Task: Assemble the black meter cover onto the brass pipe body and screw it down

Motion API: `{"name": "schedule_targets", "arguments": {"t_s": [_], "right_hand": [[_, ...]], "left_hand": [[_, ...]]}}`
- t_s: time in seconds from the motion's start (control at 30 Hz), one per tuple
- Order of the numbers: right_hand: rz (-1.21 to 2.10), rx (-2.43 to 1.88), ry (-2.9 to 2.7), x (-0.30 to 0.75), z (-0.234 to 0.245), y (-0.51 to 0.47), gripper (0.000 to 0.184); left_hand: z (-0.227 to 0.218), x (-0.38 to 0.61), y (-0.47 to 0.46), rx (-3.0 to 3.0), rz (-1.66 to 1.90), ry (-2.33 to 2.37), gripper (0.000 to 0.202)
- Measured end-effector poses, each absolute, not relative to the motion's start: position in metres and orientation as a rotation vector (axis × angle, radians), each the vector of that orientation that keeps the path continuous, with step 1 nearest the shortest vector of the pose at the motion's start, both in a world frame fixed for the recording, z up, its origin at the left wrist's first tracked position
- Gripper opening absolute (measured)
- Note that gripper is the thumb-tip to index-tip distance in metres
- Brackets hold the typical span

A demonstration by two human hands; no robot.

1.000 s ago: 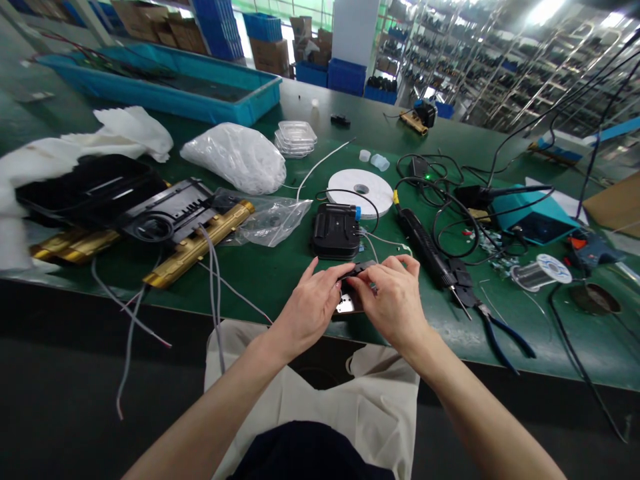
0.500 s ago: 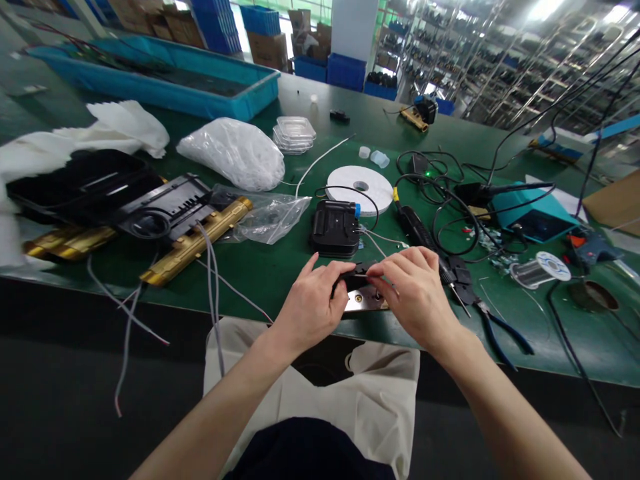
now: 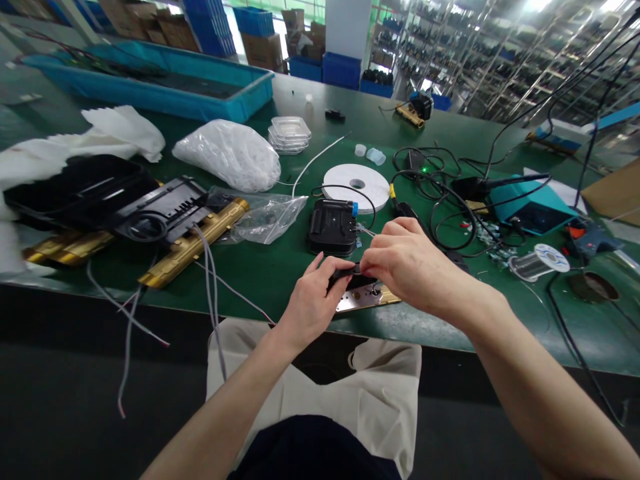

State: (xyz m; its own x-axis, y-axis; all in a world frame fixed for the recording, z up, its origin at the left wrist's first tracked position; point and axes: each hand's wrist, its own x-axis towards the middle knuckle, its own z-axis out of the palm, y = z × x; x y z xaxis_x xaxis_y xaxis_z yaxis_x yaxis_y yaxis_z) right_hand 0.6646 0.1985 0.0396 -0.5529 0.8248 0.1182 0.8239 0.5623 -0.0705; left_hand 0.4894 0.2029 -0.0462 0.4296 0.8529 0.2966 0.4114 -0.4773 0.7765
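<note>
My left hand (image 3: 317, 297) pinches a small black plastic part (image 3: 361, 279) between thumb and fingers, above the near edge of the bench. Beneath that part lies a gold bar with a silvery plate (image 3: 353, 301), its plate showing small holes and screws. My right hand (image 3: 400, 263) is closed with its fingertips pressed together at the top of the black part; what they pinch is hidden. Just beyond both hands sits a square black housing (image 3: 333, 227) with a blue fitting and thin grey wires. A white tape roll (image 3: 356, 185) lies behind it.
Left are gold bars (image 3: 195, 243) with a black frame and dangling grey cables, plus a plastic bag (image 3: 230, 153). A blue tray (image 3: 150, 80) stands farther back. At right are a solder spool (image 3: 539, 262), looping black cables (image 3: 440, 200) and a teal holder (image 3: 530, 203).
My right hand has turned and risen slightly, now covering the pliers and much of the black-handled tool. More of the gold bar shows at its right end. My left hand keeps its grip.
</note>
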Motion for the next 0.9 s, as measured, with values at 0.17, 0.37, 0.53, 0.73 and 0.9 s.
{"name": "schedule_targets", "arguments": {"t_s": [0.17,0.37,0.53,0.73,0.9], "right_hand": [[-0.013,-1.452,-2.671,0.659,0.049,0.202,0.014],[0.202,-1.537,-2.641,0.653,0.049,0.218,0.012],[0.161,-1.491,-2.404,0.664,0.039,0.21,0.007],[0.032,-1.607,-1.887,0.69,-0.001,0.143,0.018],[0.239,-1.641,-2.028,0.691,-0.049,0.122,0.039]], "left_hand": [[-0.049,0.491,0.204,2.113,0.984,1.018,0.012],[-0.059,0.489,0.204,2.284,1.198,0.932,0.015],[-0.065,0.484,0.204,2.438,1.187,0.836,0.032],[-0.062,0.482,0.203,2.384,1.086,0.805,0.041],[-0.059,0.485,0.204,2.308,1.028,0.726,0.036]]}}
